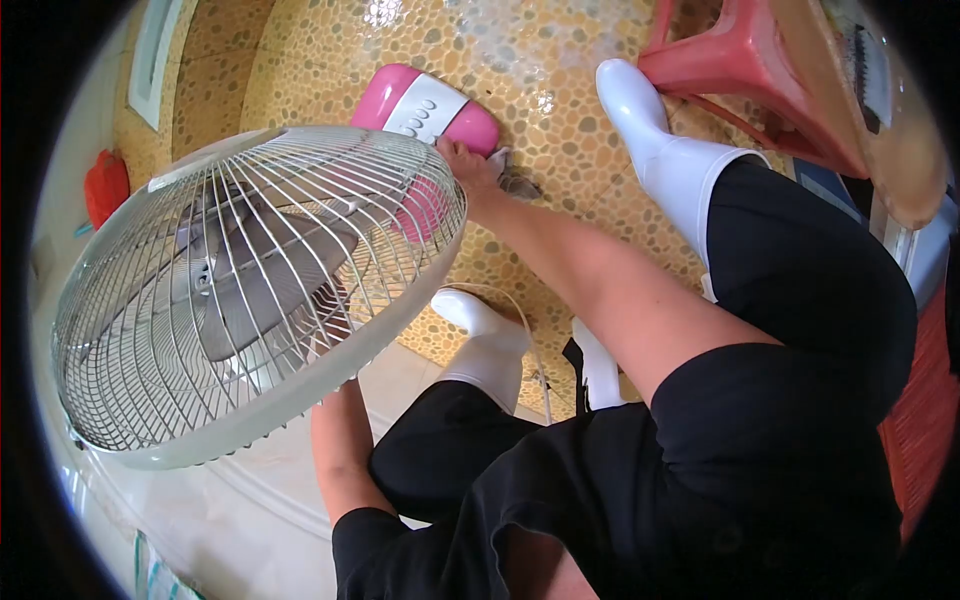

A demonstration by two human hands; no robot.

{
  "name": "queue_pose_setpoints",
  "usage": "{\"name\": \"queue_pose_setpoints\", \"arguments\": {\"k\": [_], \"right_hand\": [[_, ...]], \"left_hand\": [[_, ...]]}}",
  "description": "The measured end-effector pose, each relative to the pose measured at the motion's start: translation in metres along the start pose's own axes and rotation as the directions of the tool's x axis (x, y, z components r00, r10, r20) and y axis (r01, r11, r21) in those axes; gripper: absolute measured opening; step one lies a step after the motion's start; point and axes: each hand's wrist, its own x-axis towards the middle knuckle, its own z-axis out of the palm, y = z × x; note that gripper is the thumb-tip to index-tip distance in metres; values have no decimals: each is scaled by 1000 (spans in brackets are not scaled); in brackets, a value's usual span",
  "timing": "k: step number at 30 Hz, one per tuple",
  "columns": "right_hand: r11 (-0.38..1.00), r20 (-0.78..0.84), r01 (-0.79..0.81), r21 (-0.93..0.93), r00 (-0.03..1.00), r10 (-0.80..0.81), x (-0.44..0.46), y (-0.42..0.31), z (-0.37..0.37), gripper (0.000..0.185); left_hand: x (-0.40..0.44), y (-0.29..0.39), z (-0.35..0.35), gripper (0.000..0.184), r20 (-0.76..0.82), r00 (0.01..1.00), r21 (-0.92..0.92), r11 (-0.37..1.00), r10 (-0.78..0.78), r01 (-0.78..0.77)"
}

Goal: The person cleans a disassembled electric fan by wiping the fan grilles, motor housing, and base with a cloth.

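A standing fan (250, 270) with a round wire cage, grey blades and a pink base is tilted across the left side. Behind the cage, my left hand (332, 300) shows only partly through the wires, its fingers closed around the fan's rear or stem; the exact grip is hidden. At the edge of the pink and white base (425, 108), beside its row of round buttons, my right hand (465, 170) has its fingers curled. A crumpled grey cloth (517, 183) sticks out from beneath that hand.
A pink plastic stool (730, 70) stands at the upper right, near a wooden board (905, 165). Below me are my white boots (635, 110) on a wet, pebble-patterned floor (570, 170). A pale cord (525, 320) trails past them. A red object (107, 190) lies far left.
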Motion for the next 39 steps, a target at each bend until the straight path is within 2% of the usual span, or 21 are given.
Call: {"name": "queue_pose_setpoints", "arguments": {"k": [2, 4, 5, 8, 11, 14, 17, 20, 21, 22, 23, 25, 26, 27, 30, 33, 37, 39], "right_hand": [[969, -28, 192, -158, 980, -199, -6, 14, -3, 24], [860, -55, 383, -337, 904, -424, 11, 42, -8, 23], [854, -151, 324, -407, 898, -413, 19, 46, -9, 24], [921, -140, 219, -323, 951, -275, 28, 47, -19, 25], [997, -250, 61, -42, 966, -70, 31, 38, -24, 25], [930, -250, -317, 188, 900, 357, 65, 51, -15, 19], [980, -242, -197, -6, 951, 190, 81, 50, -26, 19], [973, -452, 61, 222, 891, 48, 88, 27, -47, 24], [946, -250, -2, 325, 964, 88, 94, 16, -58, 24], [909, -36, -84, 408, 993, 108, 104, 5, -71, 26], [865, 178, -180, 468, 978, 107, 110, -2, -76, 29], [986, -42, 65, 155, 997, -59, 107, 2, -42, 37], [986, -126, 164, -28, 978, -166, 102, 3, -31, 43], [986, -8, 145, -80, 989, -146, 79, -7, -48, 57], [952, -118, 199, -231, 966, -231, 58, 16, -20, 56], [937, -162, 72, -342, 978, -134, 30, 24, -8, 54], [884, -120, 15, -467, 990, -80, 3, 37, 1, 56], [960, -87, -124, -249, 991, 106, -3, 26, -10, 58]], "left_hand": [[-2, -1, 0, 48, 9, 1000, -7, 1000, -1, 1], [-4, -2, -1, 48, 6, 1000, -10, 1000, -1, 2], [-6, -1, -2, 48, 3, 1000, -12, 1000, -7, 7], [-15, -4, -13, 48, -9, 1000, -10, 1000, -19, 19], [-26, -3, -23, 48, -14, 999, -4, 999, -34, 34], [-44, 1, -37, 48, -26, 997, 8, 998, -66, 66], [-58, -4, -50, 48, -41, 996, 18, 996, -81, 82], [-72, -2, -59, 49, -59, 992, 22, 994, -108, 110], [-76, -2, -61, 49, -58, 992, 26, 993, -111, 113], [-81, -2, -63, 49, -60, 991, 24, 993, -117, 119], [-81, -3, -65, 49, -62, 991, 25, 992, -120, 122], [-82, -2, -64, 49, -65, 990, 11, 992, -126, 127], [-83, -2, -65, 49, -65, 990, 8, 992, -127, 127], [-82, -4, -63, 49, -67, 990, 7, 992, -123, 124], [-77, -7, -60, 49, -57, 993, -9, 994, -108, 107], [-66, -11, -49, 49, -39, 996, -30, 997, -76, 75], [-44, -13, -27, 50, 1, 1000, -88, 996, -29, 29], [-25, -19, -5, 50, 39, 999, -157, 988, 10, -3]]}}
